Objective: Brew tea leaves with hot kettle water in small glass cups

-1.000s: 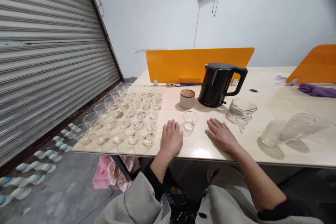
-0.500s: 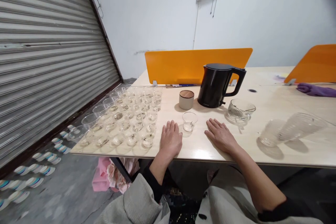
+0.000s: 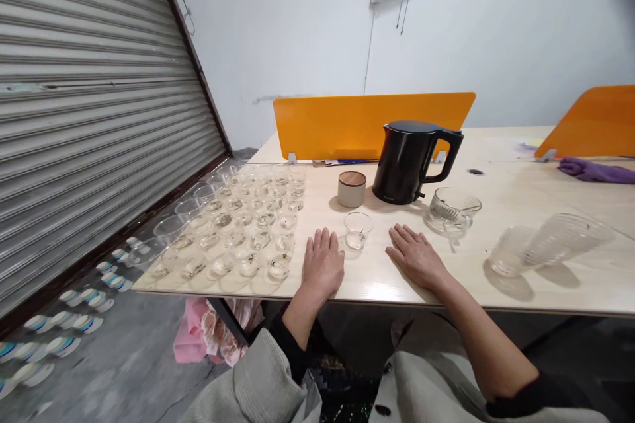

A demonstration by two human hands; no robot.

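Observation:
Both my hands rest palm down on the pale wooden table. My left hand (image 3: 323, 263) lies flat, fingers stretched forward, between a clear cup (image 3: 357, 231) and the rows of clear cups (image 3: 249, 264) at the left. A few dark bits sit at the bottom of that single cup. On its other side my right hand (image 3: 415, 254) lies flat too, holding nothing. Behind the cup stand a grey canister (image 3: 352, 190) with a wooden lid and a black electric kettle (image 3: 403, 168), its handle pointing right. A ribbed glass cup (image 3: 454, 208) sits beyond my right hand.
Stacked clear cups (image 3: 555, 244) lie on their side at the right. An orange divider (image 3: 372, 122) stands along the back of the table (image 3: 387, 287). A purple cloth (image 3: 595, 170) is at the far right. Several small lidded containers (image 3: 64, 345) stand on the floor at left.
Nothing on the table has moved and both hands stay in place. The view has shifted very slightly.

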